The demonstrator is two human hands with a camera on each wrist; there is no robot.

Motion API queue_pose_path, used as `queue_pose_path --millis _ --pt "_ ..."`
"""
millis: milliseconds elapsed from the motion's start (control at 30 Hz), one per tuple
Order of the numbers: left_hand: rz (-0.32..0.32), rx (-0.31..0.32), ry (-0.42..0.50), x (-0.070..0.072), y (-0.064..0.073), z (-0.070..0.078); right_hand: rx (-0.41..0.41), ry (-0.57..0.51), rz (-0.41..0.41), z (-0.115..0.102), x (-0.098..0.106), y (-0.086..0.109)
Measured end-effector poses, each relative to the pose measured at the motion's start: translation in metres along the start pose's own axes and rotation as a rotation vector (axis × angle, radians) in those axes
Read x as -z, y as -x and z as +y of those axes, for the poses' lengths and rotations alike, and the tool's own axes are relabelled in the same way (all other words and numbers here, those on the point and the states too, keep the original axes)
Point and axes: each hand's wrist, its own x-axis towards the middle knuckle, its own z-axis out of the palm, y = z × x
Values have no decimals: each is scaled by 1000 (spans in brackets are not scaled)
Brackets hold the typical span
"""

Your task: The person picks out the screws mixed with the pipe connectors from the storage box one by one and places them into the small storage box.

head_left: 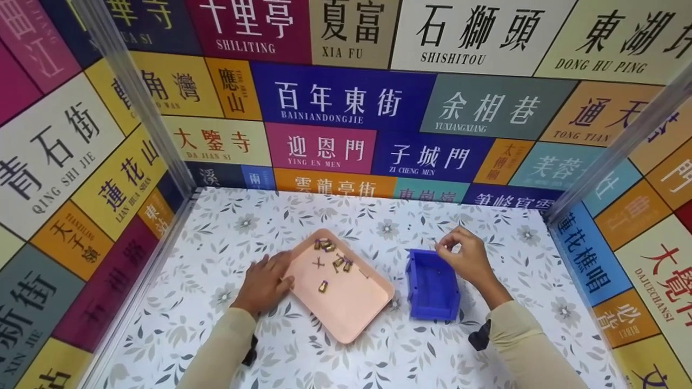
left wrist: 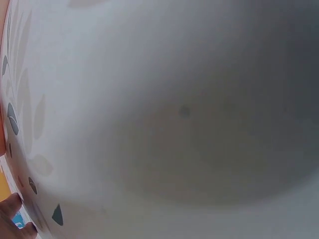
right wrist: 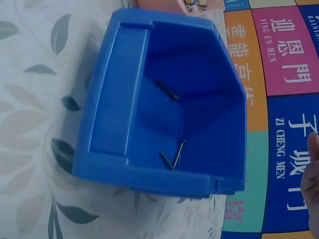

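My left hand (head_left: 266,283) rests against the left edge of a pink tray (head_left: 346,324), its fingers loosely bent at the rim. Small brass-coloured pieces (head_left: 323,286) and several thin screws (head_left: 319,263) lie in the tray. Over the far right corner of a blue bin (head_left: 434,310), my right hand (head_left: 464,253) pinches a tiny thin thing, apparently a screw, between thumb and forefinger. In the right wrist view, a few dark screws (right wrist: 167,160) lie inside the bin (right wrist: 114,89); fingers of the right hand (right wrist: 311,184) show at the right edge.
The tray and bin stand side by side on a table (head_left: 243,346) with a leaf-and-flower cover. Colourful sign-covered panels (head_left: 346,97) rise behind the table and at both sides. Mostly blurred tabletop (left wrist: 124,124) fills the left wrist view.
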Motion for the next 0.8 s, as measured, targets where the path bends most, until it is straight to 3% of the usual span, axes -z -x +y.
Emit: queue_pose_path --millis 267,800 --pt "19 -37 -24 3 1 -1 -1 35 -10 8 6 8" --pt "-20 -2 -6 4 1 2 -6 23 4 13 5 17"
